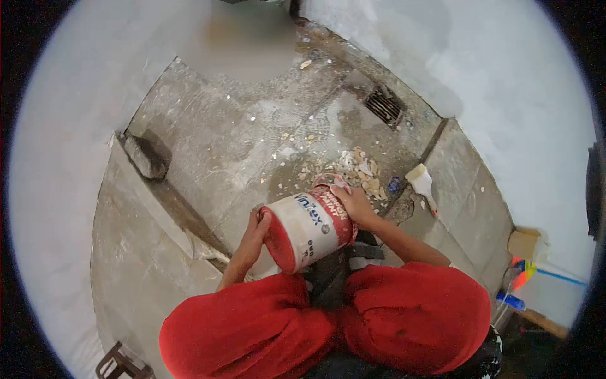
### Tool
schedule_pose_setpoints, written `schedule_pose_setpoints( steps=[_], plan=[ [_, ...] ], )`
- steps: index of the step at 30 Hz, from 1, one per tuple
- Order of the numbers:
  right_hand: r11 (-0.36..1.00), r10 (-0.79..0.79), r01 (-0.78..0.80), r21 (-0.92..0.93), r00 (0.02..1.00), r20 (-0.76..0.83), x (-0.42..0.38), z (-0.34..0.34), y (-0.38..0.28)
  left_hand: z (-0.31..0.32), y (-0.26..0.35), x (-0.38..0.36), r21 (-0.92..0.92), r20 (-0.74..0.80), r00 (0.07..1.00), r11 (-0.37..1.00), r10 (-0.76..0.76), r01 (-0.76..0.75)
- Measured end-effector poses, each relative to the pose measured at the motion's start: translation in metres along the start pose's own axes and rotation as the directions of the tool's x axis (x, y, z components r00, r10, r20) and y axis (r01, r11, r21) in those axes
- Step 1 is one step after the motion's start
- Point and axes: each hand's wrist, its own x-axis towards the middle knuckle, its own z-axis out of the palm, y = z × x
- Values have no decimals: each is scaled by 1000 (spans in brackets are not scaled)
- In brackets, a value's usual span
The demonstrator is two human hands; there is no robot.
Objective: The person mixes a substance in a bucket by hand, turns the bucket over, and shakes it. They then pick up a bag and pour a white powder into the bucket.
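Observation:
A white and red paint bucket (309, 230) lies tilted between my hands above the floor, in front of my knees. Its printed side, with "Vinilex" and "Nippon Paint" on it, faces up. My left hand (254, 235) is closed around the edge of its plain red end at the lower left. My right hand (355, 208) grips the opposite, upper right end near the rim. The inside of the bucket is hidden from this view. Just beyond it, pale broken flakes (366, 170) lie heaped on the floor.
A wide paintbrush (421, 183) lies on the right ledge, near a small blue object (394, 184). A floor drain grate (383, 106) sits farther off. At left, a grey stone-like lump (145, 156) rests by the step. A cardboard box (525, 243) stands at right, a brown stool (120, 363) lower left.

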Motion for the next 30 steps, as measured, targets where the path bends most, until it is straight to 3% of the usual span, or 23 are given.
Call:
schedule_pose_setpoints(
  steps=[2,4,6,7,8,9,10,11,12,13,14,18,21,25,27,30],
  plan=[
    [996,-47,52,74,996,-69,1,2,3,-11,-14,11,164,18,974,960,227,-226],
    [998,-64,63,-14,997,-44,-18,-10,-40,-11,-9,12,110,72,966,961,248,-255],
    [994,-112,113,15,994,-16,-23,-12,-51,-25,-23,29,-83,58,890,890,453,-448],
    [953,-303,303,-1,951,-65,-38,-12,-73,-53,-78,105,-212,16,967,946,253,-244],
    [874,-484,484,-26,868,-108,-51,-14,-93,-45,-54,84,-209,22,966,946,257,-247],
    [872,-488,488,-23,866,-111,-61,-21,-109,-33,-10,40,-30,91,925,929,369,-368],
    [711,-619,636,-301,769,161,-69,-30,-123,-27,15,14,143,172,871,863,460,-484],
    [433,-623,763,-481,639,452,-73,-35,-131,-32,4,21,-290,168,918,909,358,-301],
    [429,-632,773,-468,627,456,-74,-34,-133,-31,8,16,-282,154,920,908,361,-309],
    [99,-763,894,-437,350,544,-75,-32,-133,-26,12,10,-451,139,921,851,365,-270],
    [-248,-786,893,-376,41,616,-75,-31,-135,-23,14,6,-607,122,921,762,370,-226],
    [-292,-771,900,-323,-22,636,-71,-39,-149,-28,19,5,-461,145,879,817,455,-347],
    [-299,-747,900,-318,-13,665,-69,-43,-150,-26,21,8,-317,209,835,843,509,-435],
    [-284,-653,921,-267,19,757,-71,-41,-138,-22,26,7,-279,164,863,862,478,-424],
    [-269,-640,933,-239,13,769,-71,-38,-130,-19,23,6,-282,75,823,804,563,-524],
    [-265,-609,934,-242,33,792,-68,-38,-123,-21,25,5,-216,128,813,816,569,-536]
  ],
)
